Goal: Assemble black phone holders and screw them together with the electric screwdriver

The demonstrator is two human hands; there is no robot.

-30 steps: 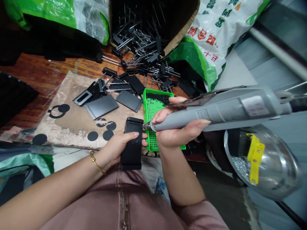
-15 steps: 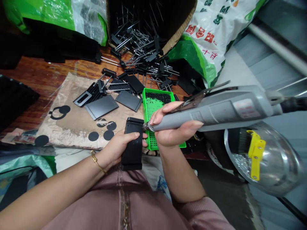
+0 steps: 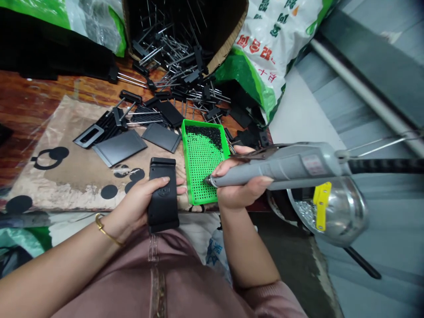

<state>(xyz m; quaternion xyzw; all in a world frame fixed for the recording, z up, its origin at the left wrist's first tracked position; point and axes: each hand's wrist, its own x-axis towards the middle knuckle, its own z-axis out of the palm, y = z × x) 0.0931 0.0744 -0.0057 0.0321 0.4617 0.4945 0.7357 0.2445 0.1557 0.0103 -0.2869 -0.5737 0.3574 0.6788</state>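
My left hand grips a black plastic part, upright in the palm with the thumb across its face. My right hand is wrapped around a grey electric rotary tool. Its metal bit points left, above the green perforated tray and apart from the black part. Black granules lie heaped in the tray's far end. The tray's near right corner is partly hidden behind my right hand.
A cardboard box spills black parts with metal rods onto a wooden surface. Flat black plates lie on stained brown paper. Printed plastic sacks stand behind. A rounded metal-and-clear container with a yellow piece sits right.
My right hand has drawn the tool's bit away from the black part, rightward over the green tray. The whole view has shifted left and up. My left hand still holds the part.
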